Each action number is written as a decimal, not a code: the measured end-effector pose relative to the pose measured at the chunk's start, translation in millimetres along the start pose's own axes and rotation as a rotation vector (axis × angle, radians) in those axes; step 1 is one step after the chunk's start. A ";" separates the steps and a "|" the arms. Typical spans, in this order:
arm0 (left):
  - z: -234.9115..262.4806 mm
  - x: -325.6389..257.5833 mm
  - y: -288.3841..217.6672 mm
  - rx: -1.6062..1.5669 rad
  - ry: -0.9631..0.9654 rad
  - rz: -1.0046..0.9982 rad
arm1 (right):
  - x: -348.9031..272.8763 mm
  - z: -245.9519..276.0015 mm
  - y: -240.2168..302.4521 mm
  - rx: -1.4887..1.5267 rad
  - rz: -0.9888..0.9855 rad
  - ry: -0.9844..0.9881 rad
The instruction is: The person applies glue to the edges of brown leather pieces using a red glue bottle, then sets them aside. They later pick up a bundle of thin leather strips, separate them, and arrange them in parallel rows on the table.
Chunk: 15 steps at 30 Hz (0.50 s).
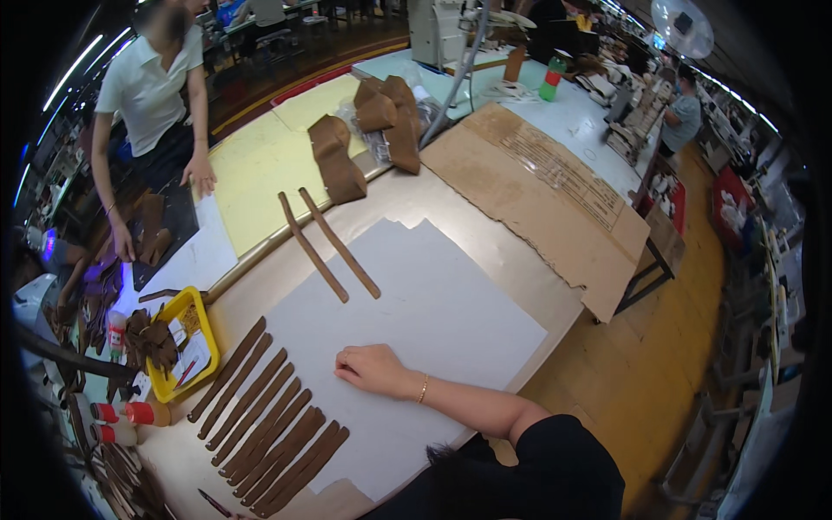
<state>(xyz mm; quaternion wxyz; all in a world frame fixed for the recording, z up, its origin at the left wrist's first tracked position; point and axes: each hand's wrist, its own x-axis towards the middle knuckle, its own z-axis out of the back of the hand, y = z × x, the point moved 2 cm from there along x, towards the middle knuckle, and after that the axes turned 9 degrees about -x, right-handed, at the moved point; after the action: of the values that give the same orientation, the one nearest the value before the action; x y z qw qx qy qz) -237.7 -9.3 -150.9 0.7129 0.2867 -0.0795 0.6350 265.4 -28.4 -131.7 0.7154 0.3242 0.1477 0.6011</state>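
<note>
Resting on the white sheet (433,321), the right hand (371,368) lies palm down, fingers loosely curled and together, holding nothing; its forearm, with a thin bracelet at the wrist, comes in from the lower right. No left hand of the wearer shows, so its state cannot be told.

Just left of that hand, along the sheet's lower left edge, a row of brown strips (264,416) lies side by side, slanted and overlapping a little; the nearest strip ends close to the fingertips without touching them. A thin dark tool (214,503) lies below the row, off the sheet's corner.

Left of the sheet sits a yellow tray (185,304) with brown scraps and small papers in it, and red-capped bottles (130,414) lie beside it, nearer the table edge.

Toward the sheet's far edge, well apart from the hand, two longer strips (329,244) lie almost parallel, half on the sheet and half on the bare table.

Right of the sheet, a large flat cardboard piece (537,199) overhangs the table's edge. Beyond the sheet, a pale yellow board (260,169) covers the tabletop, with folded brown leather pieces (364,139) piled at its right end.

Farther left of the board, another person (152,95) in a white shirt stands, one hand on the board's edge, the other on dark pieces lower down.
</note>
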 end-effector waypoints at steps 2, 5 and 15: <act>3.3 0.8 -2.0 -0.162 0.009 0.129 | 0.4 1.9 1.6 0.019 -0.005 -0.002; 13.8 4.6 -6.4 -0.242 0.051 0.187 | 0.2 2.5 2.6 0.017 -0.011 -0.005; 4.9 -4.3 -3.5 -0.346 0.051 0.378 | 3.5 5.1 7.7 -0.019 -0.016 0.031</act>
<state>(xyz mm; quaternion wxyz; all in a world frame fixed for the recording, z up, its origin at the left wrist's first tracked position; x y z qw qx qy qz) -233.9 -15.5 -150.0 0.6216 0.1246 -0.2213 0.7410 263.4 -26.0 -122.4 0.7208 0.3068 0.1558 0.6017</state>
